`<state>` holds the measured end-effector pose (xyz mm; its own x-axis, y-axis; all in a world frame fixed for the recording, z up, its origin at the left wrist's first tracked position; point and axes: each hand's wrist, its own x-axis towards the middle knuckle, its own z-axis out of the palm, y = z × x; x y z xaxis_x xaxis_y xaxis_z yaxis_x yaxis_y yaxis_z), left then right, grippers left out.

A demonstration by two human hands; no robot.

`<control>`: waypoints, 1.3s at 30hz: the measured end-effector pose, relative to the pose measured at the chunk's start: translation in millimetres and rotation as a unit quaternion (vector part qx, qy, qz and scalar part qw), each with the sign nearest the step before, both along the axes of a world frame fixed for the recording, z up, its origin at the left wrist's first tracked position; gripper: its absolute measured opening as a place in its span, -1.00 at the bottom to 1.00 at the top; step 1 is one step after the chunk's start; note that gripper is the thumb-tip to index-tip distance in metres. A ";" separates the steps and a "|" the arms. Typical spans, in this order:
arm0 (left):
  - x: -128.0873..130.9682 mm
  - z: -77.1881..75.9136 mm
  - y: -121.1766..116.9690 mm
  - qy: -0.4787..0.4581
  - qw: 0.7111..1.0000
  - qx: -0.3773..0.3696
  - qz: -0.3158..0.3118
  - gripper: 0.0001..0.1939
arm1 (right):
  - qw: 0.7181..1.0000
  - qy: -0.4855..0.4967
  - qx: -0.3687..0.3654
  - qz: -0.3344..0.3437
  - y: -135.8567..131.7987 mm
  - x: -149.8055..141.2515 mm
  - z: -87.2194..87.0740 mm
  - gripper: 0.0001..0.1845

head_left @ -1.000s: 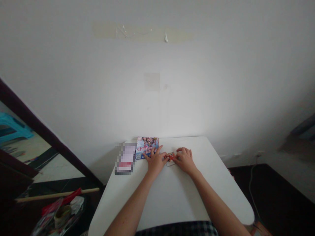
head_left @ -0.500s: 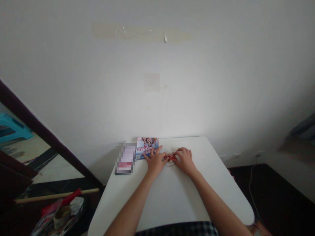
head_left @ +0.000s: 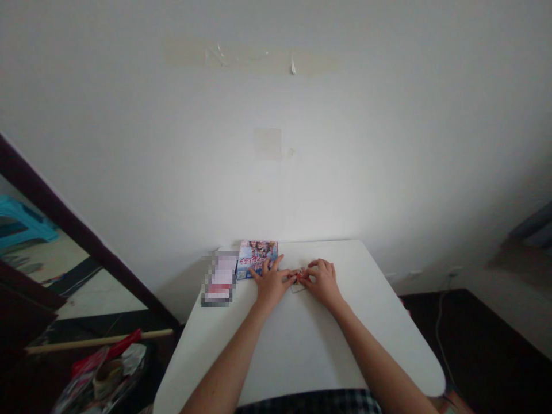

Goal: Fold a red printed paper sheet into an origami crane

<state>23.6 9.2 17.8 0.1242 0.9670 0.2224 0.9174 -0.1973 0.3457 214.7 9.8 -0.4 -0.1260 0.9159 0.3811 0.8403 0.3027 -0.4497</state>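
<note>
Between my two hands, on the table, is a small red piece with other colours, too small to name for sure. A small pale card with a thin outline lies flat beneath it. My left hand has thumb and index finger pinched at the left side of the red piece, while its other fingers spread over the lower right corner of a colourful printed sheet. From the right, my right hand pinches the same piece with bent fingers. Fingertips hide much of it.
The white table stands against a pale wall. On its left side lies a blurred-out, phone-shaped object. Left of the table, on the floor, are a wooden stick and a bag of items. A cable hangs at right.
My right fingertips have moved slightly left, closer to the left ones, and less red shows between them. The left hand and the printed sheet stay nearly in place.
</note>
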 end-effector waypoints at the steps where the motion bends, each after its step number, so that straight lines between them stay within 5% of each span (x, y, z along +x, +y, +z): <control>1: -1.6 0.6 0.1 0.000 1.000 -0.004 -0.004 -0.80 | 1.000 -0.001 -0.002 0.000 -0.1 -0.6 0.2 -0.90; 39: -6.0 7.3 3.9 0.006 0.998 -0.063 0.001 -0.72 | 0.998 0.008 -0.063 -0.012 -3.4 -3.9 6.5 -0.91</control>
<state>17.7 13.1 25.1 0.1237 0.9876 0.0967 0.9218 -0.1504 0.3574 210.8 6.4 6.1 -0.0988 0.9592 0.2648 0.8392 0.2233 -0.4959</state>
